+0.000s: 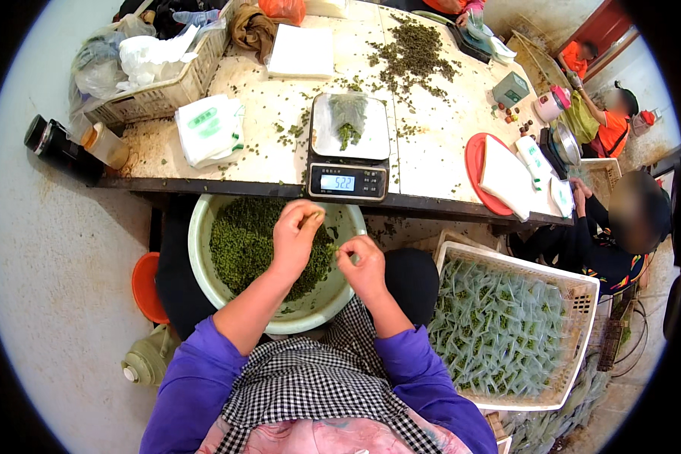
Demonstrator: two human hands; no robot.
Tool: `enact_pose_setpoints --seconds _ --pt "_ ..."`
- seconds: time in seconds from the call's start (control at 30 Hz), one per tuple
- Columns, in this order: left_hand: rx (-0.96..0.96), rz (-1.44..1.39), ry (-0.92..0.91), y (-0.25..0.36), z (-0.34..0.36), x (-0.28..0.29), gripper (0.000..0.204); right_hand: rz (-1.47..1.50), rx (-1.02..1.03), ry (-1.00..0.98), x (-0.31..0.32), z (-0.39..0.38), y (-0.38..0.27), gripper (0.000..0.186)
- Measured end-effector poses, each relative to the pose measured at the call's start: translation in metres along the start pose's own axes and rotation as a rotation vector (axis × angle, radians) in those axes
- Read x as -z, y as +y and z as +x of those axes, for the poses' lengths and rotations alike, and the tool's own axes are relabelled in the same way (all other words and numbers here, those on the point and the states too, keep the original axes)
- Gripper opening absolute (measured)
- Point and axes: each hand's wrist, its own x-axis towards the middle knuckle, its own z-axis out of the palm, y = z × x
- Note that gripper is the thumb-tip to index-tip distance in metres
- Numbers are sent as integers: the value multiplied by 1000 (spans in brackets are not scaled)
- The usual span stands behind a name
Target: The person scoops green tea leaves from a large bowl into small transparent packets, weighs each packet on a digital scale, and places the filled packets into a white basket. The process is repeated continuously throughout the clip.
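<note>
A pale green basin (197,257) heaped with small green berries (242,244), which look like green peppercorns, sits before me below the table edge. My left hand (296,236) is over its far side, thumb and fingers pinched together; what they hold, if anything, is hidden. Lower and to the right, my right hand (362,266) is at the basin's right rim, with a bit of green berries (336,252) at its pinched fingertips. Beyond the hands, a digital scale (348,180) with a lit display stands at the table's edge. A clear plastic bag (348,113) partly filled with green berries lies on its pan.
A white crate (583,303) of filled clear bags stands at my right. Bag stacks (210,130), a red tray (477,163) and scattered berries (416,57) cover parts of the table (272,106). A co-worker (628,227) sits at right; a green jug (147,359) stands at left.
</note>
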Motion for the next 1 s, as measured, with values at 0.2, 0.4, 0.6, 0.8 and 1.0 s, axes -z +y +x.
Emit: enact_pose_setpoints --seconds 0.2,0.4,0.6,0.8,1.0 --pt "-691 641 192 45 95 -34 20 -186 100 -173 -23 -9 9 8" --pt "-609 766 207 38 108 -40 30 -361 191 -267 -32 -23 20 5" --pt "-248 311 78 14 33 22 18 -349 145 15 17 3 25 9" --pt "65 107 11 -19 -21 64 16 -626 -145 -128 12 6 37 18" --pt "121 24 34 -28 -34 79 14 -960 -41 -331 -10 -11 58 6"
